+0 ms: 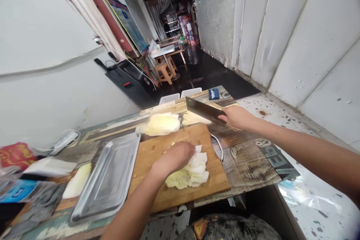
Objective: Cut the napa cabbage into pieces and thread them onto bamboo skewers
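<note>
My right hand (234, 118) is closed round the handle of a cleaver (204, 109), whose broad dark blade points left, raised beyond the wooden cutting board (222, 178). On the board lies a pile of napa cabbage leaves (194, 170), white stems to the right and pale yellow-green edges toward me. My left hand (178, 156) rests at the far side of this pile, fingers curled down on a white stem piece; its fingertips are partly hidden. Behind the board sits a larger piece of napa cabbage (163, 123), with further pale leaf (194, 117) near the blade.
Left of the board lies a shallow metal tray (112, 172), with a cabbage leaf (77, 182) beside it. A metal handle (218, 148) sticks out of the board's right edge. White containers (170, 98) and a blue packet (213, 94) stand at the table's far end.
</note>
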The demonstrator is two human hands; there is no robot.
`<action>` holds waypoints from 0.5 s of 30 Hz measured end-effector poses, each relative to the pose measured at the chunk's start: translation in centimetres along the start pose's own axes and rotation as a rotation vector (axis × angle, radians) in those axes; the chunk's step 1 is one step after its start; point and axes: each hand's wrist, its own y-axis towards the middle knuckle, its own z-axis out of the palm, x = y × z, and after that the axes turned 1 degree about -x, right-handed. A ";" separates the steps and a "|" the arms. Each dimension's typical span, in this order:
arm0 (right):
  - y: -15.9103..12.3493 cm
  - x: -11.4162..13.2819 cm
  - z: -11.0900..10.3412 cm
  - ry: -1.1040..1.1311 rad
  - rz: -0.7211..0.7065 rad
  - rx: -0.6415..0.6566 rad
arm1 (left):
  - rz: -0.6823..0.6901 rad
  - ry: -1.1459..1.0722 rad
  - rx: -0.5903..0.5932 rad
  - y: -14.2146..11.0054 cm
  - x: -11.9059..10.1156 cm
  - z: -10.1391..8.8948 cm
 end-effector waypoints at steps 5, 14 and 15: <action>-0.9 -0.1 -0.2 0.058 0.019 -0.004 | 0.039 -0.105 -0.044 -0.1 2.4 -1.7; -3.3 -0.2 -0.5 0.036 0.001 -0.003 | -0.362 0.245 -0.063 2.7 10.6 -3.5; -3.4 -0.3 -0.4 0.040 -0.001 -0.003 | -0.358 0.240 -0.045 2.8 10.9 -3.4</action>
